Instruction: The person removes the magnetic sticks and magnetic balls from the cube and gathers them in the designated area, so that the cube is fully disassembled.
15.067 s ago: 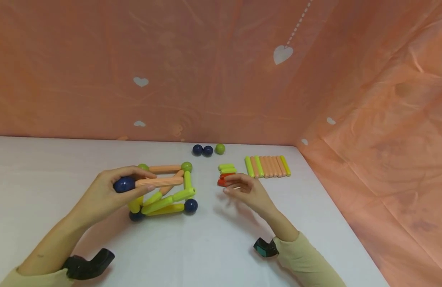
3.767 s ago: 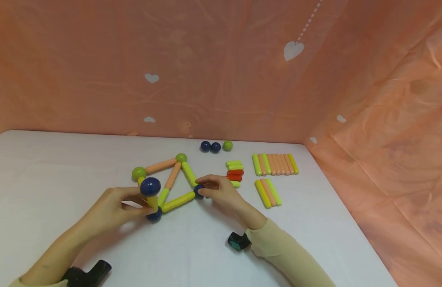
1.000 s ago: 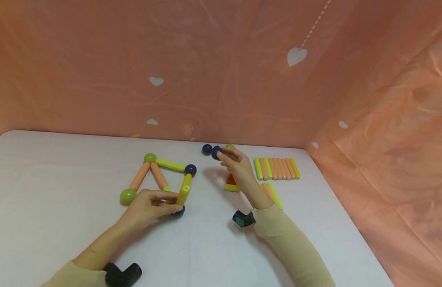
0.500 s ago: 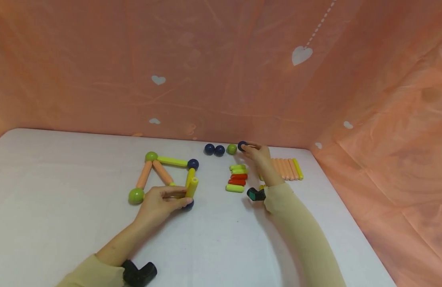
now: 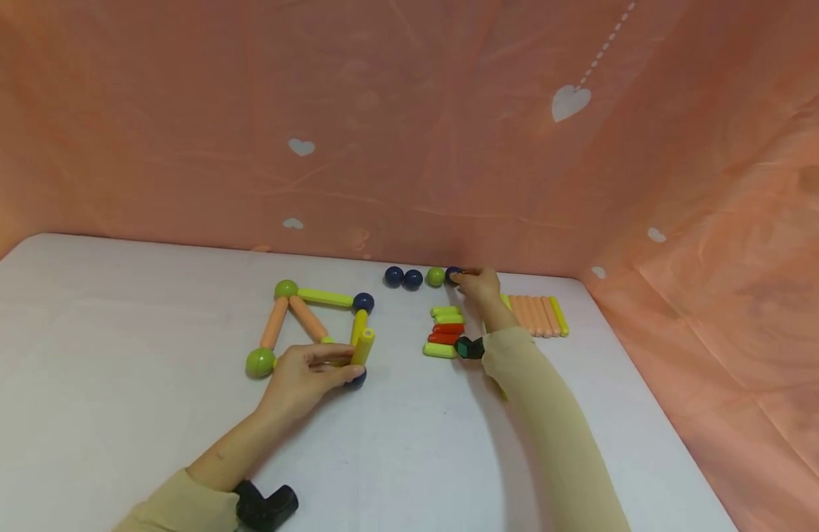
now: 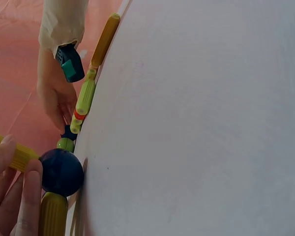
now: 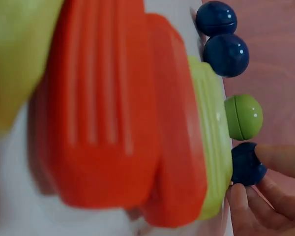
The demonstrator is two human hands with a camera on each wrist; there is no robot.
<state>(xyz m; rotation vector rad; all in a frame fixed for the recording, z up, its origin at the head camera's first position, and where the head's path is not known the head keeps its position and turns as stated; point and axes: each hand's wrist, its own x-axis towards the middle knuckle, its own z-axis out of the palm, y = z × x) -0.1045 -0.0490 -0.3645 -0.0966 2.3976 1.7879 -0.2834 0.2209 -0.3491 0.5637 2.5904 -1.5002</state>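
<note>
My left hand (image 5: 303,375) pinches a yellow magnetic stick (image 5: 364,346) that rises from a dark blue ball (image 6: 62,172) at the near corner of a flat frame. The frame joins peach sticks (image 5: 273,323), a lime stick (image 5: 326,297) and another yellow stick (image 5: 359,325) with green balls (image 5: 260,363) and a second dark blue ball (image 5: 364,302). My left hand covers part of its near side. At the back of the table, my right hand (image 5: 481,288) holds a dark blue ball (image 7: 248,164) between thumb and fingers, beside a loose green ball (image 7: 244,117).
Two more dark blue balls (image 5: 403,278) sit left of the green one. Short lime and red sticks (image 5: 447,329) lie stacked in a column mid-table. A row of long peach and yellow sticks (image 5: 536,316) is partly behind my right arm. A peach cloth (image 5: 409,133) hangs behind.
The ball that topped the upright stick earlier is gone from it. My right hand has carried a dark blue ball rightward past the green one. The frame has been turned, my left hand staying on it.
</note>
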